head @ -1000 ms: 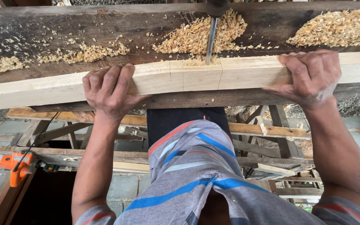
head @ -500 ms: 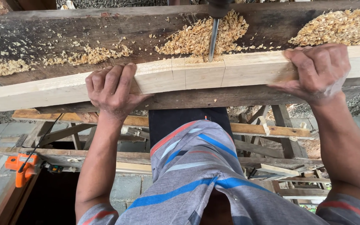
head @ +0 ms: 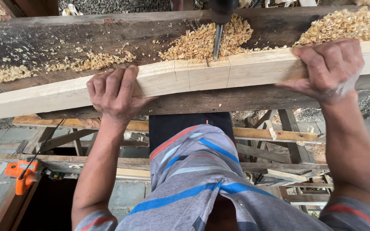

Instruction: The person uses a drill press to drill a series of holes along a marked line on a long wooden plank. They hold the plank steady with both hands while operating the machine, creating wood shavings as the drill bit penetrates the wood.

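The pale wooden plank [head: 202, 77] lies on the dark workbench [head: 65, 38], under the drill bit [head: 217, 42]. It looks long, stiff and heavy, so holding the near edge is best. The left hand [head: 114, 92] and the right hand [head: 328, 68] are both wrapped tight around that edge. The plank now sits a bit more tilted than before.

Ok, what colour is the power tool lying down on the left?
Orange, with a black cord: the power tool shows in the head view, lower left.
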